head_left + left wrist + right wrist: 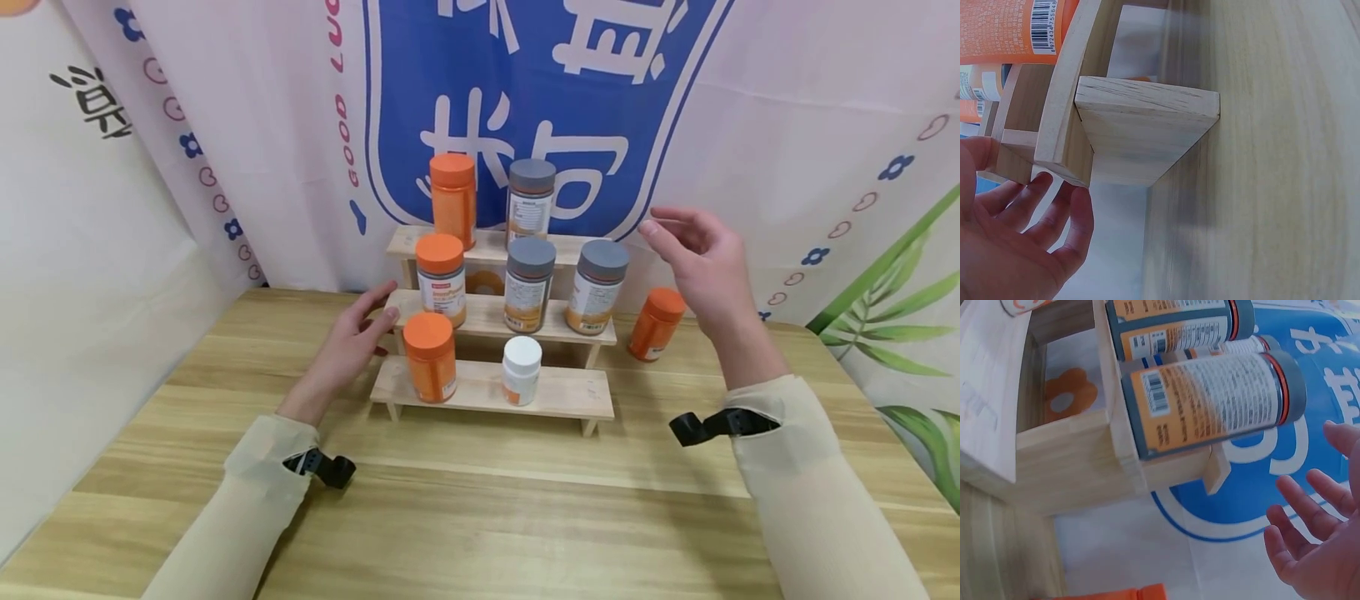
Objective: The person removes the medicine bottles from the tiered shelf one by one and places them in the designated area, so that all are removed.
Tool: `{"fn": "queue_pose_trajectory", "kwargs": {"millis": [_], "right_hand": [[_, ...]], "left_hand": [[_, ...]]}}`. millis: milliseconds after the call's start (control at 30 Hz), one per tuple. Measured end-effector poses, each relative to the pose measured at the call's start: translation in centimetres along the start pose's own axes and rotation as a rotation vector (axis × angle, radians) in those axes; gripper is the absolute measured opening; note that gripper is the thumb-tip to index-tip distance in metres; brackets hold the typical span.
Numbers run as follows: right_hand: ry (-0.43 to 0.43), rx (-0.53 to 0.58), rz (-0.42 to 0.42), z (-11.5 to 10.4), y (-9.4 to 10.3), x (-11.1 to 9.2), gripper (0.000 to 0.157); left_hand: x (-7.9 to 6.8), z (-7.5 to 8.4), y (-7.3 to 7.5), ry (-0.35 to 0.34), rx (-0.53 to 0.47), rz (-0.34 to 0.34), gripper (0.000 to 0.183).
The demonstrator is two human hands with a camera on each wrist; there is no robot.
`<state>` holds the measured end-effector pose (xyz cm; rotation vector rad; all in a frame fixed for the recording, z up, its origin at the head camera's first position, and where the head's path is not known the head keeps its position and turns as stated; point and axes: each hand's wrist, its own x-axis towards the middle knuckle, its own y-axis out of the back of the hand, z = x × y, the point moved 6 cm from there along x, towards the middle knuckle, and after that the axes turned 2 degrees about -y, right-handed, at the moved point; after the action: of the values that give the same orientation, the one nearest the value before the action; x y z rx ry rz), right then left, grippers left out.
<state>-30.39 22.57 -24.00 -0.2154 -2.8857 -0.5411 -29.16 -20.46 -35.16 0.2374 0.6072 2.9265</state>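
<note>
A three-step wooden display rack stands on the table with jars on each step. My left hand is at the rack's left end, its thumb and fingertips right at the ends of the steps. In the left wrist view, the fingers are loosely bent beside the wood. To the right of the rack, my right hand is raised with relaxed fingers and nothing in it. Closest to it are a grey-lidded jar on the middle step and an orange jar standing on the table.
The top step bears an orange jar and a grey-lidded jar. On the middle step are an orange-lidded jar and another grey-lidded jar. Below stand an orange jar and a white bottle. A printed curtain hangs behind.
</note>
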Motion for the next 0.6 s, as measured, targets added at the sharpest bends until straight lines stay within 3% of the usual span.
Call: {"fn": "queue_pose_trajectory", "kwargs": {"millis": [333, 600], "right_hand": [[0.101, -0.077, -0.086, -3.7, -2.3, 0.0, 0.053], [0.13, -0.14, -0.193, -5.8, -4.5, 0.7, 0.063]], "left_hand": [[-0.2, 0.4, 0.0, 0.006, -0.006, -0.004, 0.061], [0.0, 0.0, 0.0, 0.007, 0.009, -0.003, 0.061]]}}
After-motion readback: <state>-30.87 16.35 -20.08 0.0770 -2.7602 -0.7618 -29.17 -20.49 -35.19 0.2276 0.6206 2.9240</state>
